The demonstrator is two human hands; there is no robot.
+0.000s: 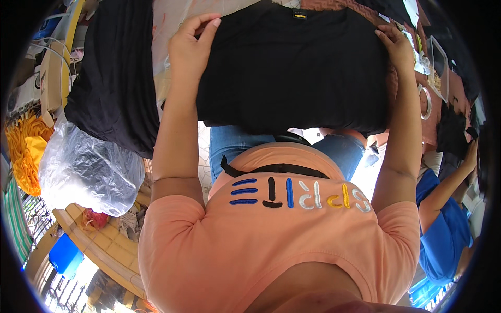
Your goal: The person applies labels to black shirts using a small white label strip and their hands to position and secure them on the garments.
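Observation:
A black shirt [292,73] is spread in front of me, its neckline at the far side with a small label [299,14] inside the collar. The shirt's near edge hangs over my lap. At its left shoulder my left hand [192,44] is closed, thumb and forefinger pinched at the cloth's edge. My right hand [395,46] pinches the opposite shoulder corner between thumb and fingers. Between both hands the fabric lies fairly flat, with some soft creases.
More black fabric [115,68] drapes at the left, above a clear plastic bag [88,167]. Orange cloth [28,146] lies farther left. On the right are a clear plastic tray [438,68] and a roll of tape [425,103]. Another person in a blue top [443,229] sits at the right.

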